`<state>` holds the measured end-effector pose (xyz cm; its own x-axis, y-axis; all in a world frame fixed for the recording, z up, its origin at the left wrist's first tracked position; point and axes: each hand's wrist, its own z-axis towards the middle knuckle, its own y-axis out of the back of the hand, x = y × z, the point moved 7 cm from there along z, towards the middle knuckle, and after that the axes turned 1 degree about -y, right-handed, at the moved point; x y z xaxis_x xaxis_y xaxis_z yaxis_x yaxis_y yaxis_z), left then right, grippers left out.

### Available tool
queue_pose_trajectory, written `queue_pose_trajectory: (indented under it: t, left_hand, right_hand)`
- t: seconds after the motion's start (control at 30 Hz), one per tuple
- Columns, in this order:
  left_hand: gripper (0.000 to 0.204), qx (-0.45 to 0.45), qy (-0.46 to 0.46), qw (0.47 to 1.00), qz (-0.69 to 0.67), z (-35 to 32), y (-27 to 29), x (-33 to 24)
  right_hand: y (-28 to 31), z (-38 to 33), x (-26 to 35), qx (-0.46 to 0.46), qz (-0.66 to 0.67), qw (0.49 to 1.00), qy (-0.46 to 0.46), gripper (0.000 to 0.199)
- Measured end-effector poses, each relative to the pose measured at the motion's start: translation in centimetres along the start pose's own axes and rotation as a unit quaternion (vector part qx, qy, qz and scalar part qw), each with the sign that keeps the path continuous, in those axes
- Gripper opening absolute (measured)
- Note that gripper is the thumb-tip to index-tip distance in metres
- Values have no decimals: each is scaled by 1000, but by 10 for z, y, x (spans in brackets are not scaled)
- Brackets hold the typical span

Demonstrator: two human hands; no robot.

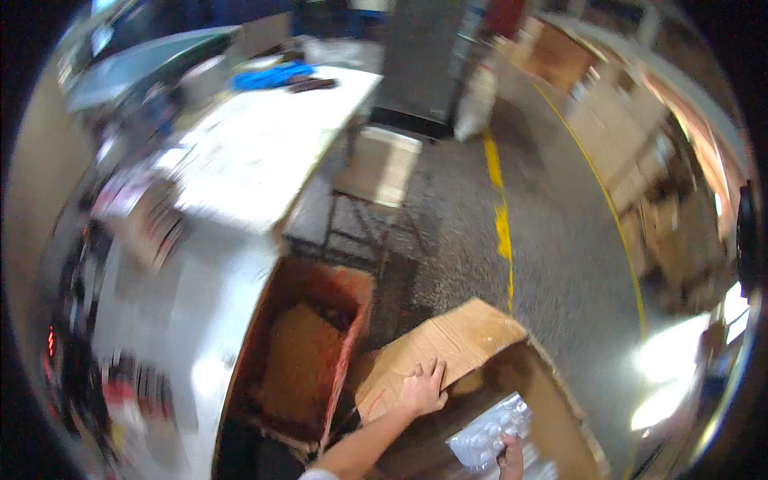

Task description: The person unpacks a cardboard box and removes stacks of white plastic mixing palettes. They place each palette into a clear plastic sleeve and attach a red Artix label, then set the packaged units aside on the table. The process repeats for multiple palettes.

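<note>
Head view, blurred by motion: at far left a white worktable (pixel 264 160) carries scattered small parts and a blue bundle (pixel 270 77) at its far end. Just beside its near edge stands an open reddish-brown cardboard box (pixel 304 360); a wooden stool (pixel 378 166) sits beyond it on the grey floor (pixel 552 240), which is crossed by yellow lines. Lower centre, the person's left hand (pixel 422 390) lies flat, fingers spread, on the raised flap (pixel 448 348) of a second, larger cardboard box (pixel 560 400), apparently holding it open. To its right, the right hand (pixel 510 458), mostly cut off by the frame edge, grips a clear plastic bag of pale small pieces (pixel 488 436) that sits inside this box, near its front. Judging by the pose, the bag is being handled in the carton; the next move would need the flap kept clear and a firm hold on the slippery plastic.
</note>
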<state>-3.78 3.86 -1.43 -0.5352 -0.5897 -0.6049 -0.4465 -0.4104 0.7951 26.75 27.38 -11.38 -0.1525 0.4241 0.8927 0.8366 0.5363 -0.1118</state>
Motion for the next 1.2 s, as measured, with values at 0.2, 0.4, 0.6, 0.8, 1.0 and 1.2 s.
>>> queue_pose_trajectory:
  t: [0.2, 0.4, 0.6, 0.8, 1.0, 1.2]
  left_hand:
    - [71, 11, 10, 947, -320, -73, 42, 18]
    - [61, -253, -80, 718, -643, -321, 209, 82]
    - [58, -157, 118, 825, -531, -625, 216, 99]
    - [62, -436, -73, 491, -751, -687, 159, 110]
    - [66, -501, -42, 344, -793, -691, 126, 133]
    - [69, -555, -15, 271, -786, -671, 115, 142]
  right_hand:
    - [-165, -87, 159, 200, -235, 944, 118, 72]
    - [-402, -316, 96, 726, -358, 580, 92, 86]
    - [-468, -565, -17, 976, -192, 102, 11, 100]
    - [-464, -662, -104, 948, -229, -17, -220, 110]
    - [-492, -695, -128, 948, -218, -23, -231, 107]
    - [-567, -682, -121, 919, -356, 122, -120, 80]
